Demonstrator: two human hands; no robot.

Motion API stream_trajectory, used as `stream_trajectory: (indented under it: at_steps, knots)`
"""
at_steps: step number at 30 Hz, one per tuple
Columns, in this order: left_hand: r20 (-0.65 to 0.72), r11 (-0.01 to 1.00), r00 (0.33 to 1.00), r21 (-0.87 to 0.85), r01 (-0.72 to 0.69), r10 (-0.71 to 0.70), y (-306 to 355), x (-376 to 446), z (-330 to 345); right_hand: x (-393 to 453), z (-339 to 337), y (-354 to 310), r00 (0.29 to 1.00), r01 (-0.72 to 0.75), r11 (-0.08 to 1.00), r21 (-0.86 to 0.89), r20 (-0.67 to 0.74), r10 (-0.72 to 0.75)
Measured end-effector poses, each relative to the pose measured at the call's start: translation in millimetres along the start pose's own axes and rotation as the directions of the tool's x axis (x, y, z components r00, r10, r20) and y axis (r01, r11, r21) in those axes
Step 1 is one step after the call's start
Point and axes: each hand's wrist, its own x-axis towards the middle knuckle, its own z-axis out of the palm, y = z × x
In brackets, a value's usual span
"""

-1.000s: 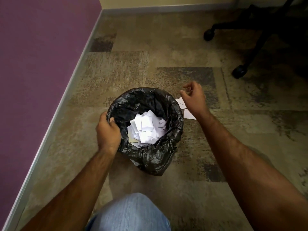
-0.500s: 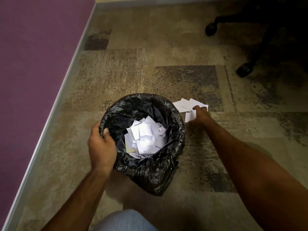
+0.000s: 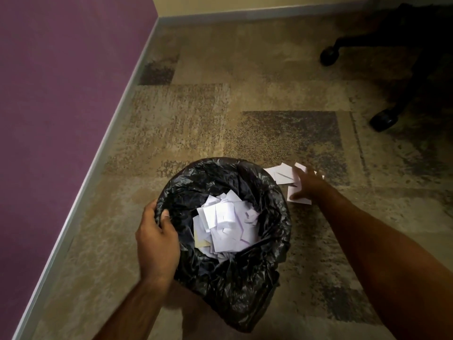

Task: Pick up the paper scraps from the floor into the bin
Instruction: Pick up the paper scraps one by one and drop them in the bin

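A round bin (image 3: 259, 271) lined with a black plastic bag stands on the carpet, holding several white paper scraps (image 3: 226, 223). My left hand (image 3: 157, 241) grips the bin's left rim, fingers curled over the bag. Just right of the bin, several white paper scraps (image 3: 282, 174) lie on the floor. My right hand (image 3: 307, 185) lies flat over them with its fingers spread, covering part of the pile. It is slightly blurred.
A purple wall (image 3: 61, 94) with a pale baseboard runs along the left. A black office chair base with castors (image 3: 329, 55) (image 3: 383, 120) stands at the far right. Patterned carpet (image 3: 220, 106) stretches beyond the bin.
My right hand dropped from above the bin's right rim to the floor and now presses on the scraps. The left hand kept its hold on the rim.
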Motion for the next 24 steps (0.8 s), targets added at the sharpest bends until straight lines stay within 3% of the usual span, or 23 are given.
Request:
stream_trajectory:
  at_steps: [9,12,16,20,24]
  knots:
    - [0.006,1.0,1.0,-0.024,0.017,-0.017,4.5,-0.2,-1.6,-17.5,-3.4,-2.5,0.994,0.103,0.993,-0.055,-0.032,-0.105]
    - [0.013,1.0,1.0,-0.009,0.01,-0.01,3.8,1.3,-1.4,-35.4,0.5,-8.9,0.966,0.17,0.98,-0.106,-0.179,-0.187]
    - [0.005,1.0,1.0,-0.002,0.012,-0.012,2.3,1.1,-1.4,-51.5,5.4,-17.4,0.951,0.17,0.963,-0.208,-0.223,-0.216]
    - [0.013,1.0,1.0,0.002,0.011,-0.011,1.5,2.8,-2.8,-60.6,8.8,-18.5,0.953,0.155,0.988,-0.016,-0.261,-0.154]
    - [0.009,1.0,1.0,0.014,0.005,-0.005,3.3,2.4,-3.8,-73.2,1.6,-18.6,0.94,0.088,0.945,0.314,-0.341,0.026]
